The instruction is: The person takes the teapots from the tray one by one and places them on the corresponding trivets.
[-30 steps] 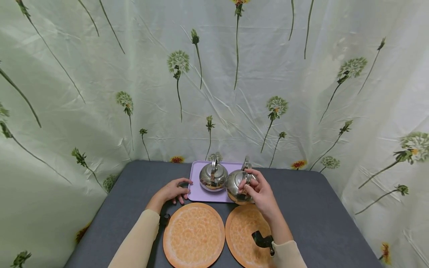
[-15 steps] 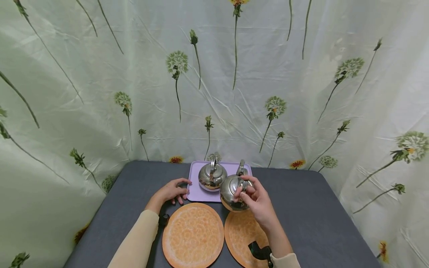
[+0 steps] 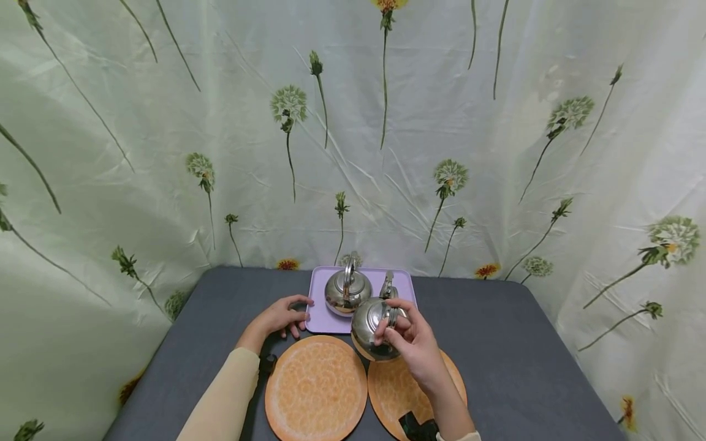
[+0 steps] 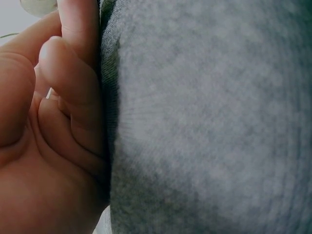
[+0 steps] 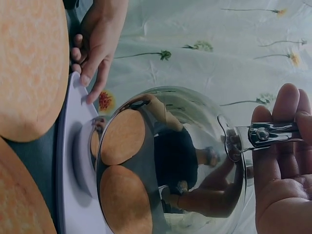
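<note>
Two shiny steel kettles are in the head view. My right hand [image 3: 416,346] grips one kettle [image 3: 366,331] by its top handle. This kettle overlaps the tray's front edge and the right round mat; in the right wrist view its polished body [image 5: 170,161] mirrors the mats and the person. The other kettle [image 3: 347,294] stands upright on a lilac tray [image 3: 318,309], to the left of the held one. At the tray's left edge rests my left hand [image 3: 280,316], its index finger and thumb reaching the rim, the other fingers low by the tabletop.
Two round orange-patterned mats [image 3: 316,389] lie side by side at the front of the dark grey table [image 3: 513,355]. A floral curtain [image 3: 353,135] hangs close behind the table and on both sides.
My right hand has brought its kettle toward me and to the left, from over the tray to the near edge of the right mat. The left hand and other kettle stay put.
</note>
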### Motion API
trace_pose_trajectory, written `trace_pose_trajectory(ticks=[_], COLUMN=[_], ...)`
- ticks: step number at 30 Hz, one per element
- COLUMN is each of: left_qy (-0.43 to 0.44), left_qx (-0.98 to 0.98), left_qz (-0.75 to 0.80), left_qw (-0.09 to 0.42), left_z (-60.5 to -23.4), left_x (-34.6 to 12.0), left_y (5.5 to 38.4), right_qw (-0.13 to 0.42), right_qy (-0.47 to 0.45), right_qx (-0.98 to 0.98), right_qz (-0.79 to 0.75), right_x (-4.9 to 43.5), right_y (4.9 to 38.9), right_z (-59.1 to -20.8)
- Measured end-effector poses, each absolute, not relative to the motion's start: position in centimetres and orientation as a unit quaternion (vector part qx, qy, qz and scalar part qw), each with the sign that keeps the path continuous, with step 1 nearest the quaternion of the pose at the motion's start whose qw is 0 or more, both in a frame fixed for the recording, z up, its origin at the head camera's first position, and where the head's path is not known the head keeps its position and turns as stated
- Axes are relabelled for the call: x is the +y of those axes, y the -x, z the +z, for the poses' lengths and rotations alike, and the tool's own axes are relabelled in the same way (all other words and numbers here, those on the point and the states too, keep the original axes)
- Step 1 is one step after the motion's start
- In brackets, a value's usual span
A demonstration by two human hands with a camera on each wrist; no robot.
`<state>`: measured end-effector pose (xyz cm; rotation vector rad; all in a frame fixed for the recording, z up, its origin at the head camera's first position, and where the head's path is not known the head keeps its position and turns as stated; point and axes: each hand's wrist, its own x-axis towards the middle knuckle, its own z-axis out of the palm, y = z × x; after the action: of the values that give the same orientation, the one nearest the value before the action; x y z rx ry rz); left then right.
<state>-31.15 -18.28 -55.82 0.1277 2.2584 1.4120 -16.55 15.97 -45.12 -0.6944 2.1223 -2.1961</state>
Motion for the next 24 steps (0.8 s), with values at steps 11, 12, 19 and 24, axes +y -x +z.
trace_pose_trajectory(ticks=[11, 12, 19, 24], left_qy=[-0.04, -0.039, -0.031, -0.034], left_qx=[0.822, 0.822, 0.823, 0.824], left_qz=[0.519, 0.519, 0.518, 0.516], left_qw=[0.231, 0.23, 0.23, 0.233], left_z=[-56.0, -56.0, -56.0, -55.9], left_x=[-18.2, -18.2, -18.2, -18.2], left_y=[31.1, 31.1, 31.1, 31.2], right_qw=[0.014, 0.017, 0.024, 0.027], right_qy=[0.243, 0.242, 0.25, 0.254], right_qx=[0.663, 0.663, 0.654, 0.65], right_qz=[-0.708, -0.709, -0.713, -0.716], right_x=[15.0, 14.9, 14.3, 13.8], right_y=[15.4, 15.2, 14.6, 14.5], right_z=[-45.1, -45.1, -45.1, -45.1])
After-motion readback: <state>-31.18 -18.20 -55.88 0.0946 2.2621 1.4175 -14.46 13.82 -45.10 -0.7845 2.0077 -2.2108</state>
